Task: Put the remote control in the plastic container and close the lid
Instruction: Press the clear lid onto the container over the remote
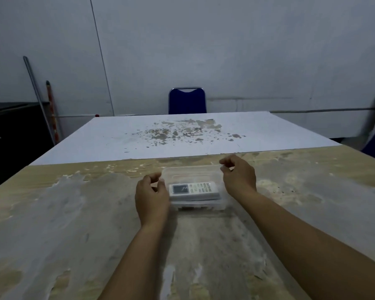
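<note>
**A:** In the head view, where is the remote control (194,188)?

**B:** It lies inside the clear plastic container (193,187), flat, with its small screen to the left and the buttons to the right. The container stands on the counter (74,213), near the middle, just before the place where the worn wood surface meets a white board (182,135).

**A:** And the lid — is it on?

**B:** I cannot tell for sure. The plastic is transparent and a little blurred, so a lid on top is hard to separate from the walls. The remote is seen through it clearly.

**A:** What do the hands do?

**B:** The left hand (152,197) is at the left end of the container, fingers curled, thumb and fingertips close to the rim. It looks to touch the edge, but a firm grasp I cannot confirm. The right hand (239,177) is at the far right corner, fingers bent in a loose pinch, holding nothing that I can see — it seems just above or beside the rim, not gripping it.

**A:** Anything else around?

**B:** A blue chair (187,101) stands behind the white board, against a grey wall. At the left, two poles (39,98) lean on the wall beside a dark cabinet (13,135).
</note>
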